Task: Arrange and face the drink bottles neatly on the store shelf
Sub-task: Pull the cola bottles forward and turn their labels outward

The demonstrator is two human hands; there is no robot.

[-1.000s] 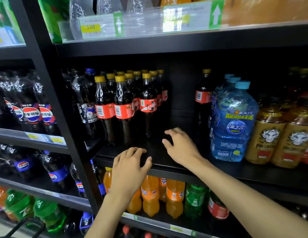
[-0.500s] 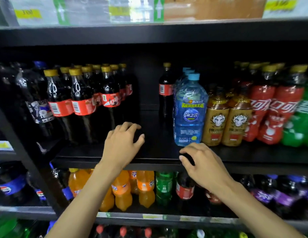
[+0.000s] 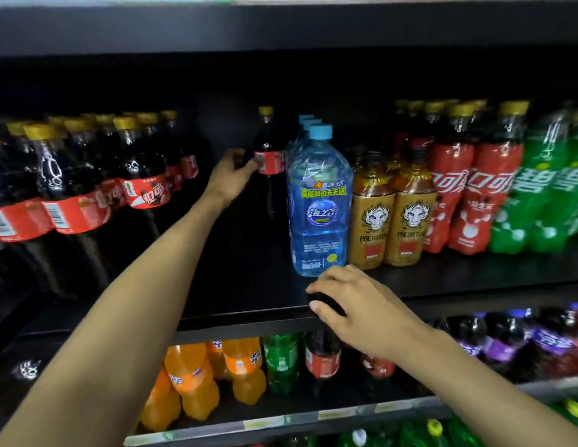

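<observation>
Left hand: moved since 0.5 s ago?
Yes. Left hand left the shelf's front edge, reaching deeper to grip the lone cola bottle beside the blue water bottle.

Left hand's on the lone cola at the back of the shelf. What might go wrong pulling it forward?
1. The lone cola bottle stands close beside the blue water bottle; dragging it out may topple that one.
2. The left hand grips it high, at the label, arm stretched deep in, so it may tip.
3. The forearm passes near the cola row on the left and could nudge it.
</observation>
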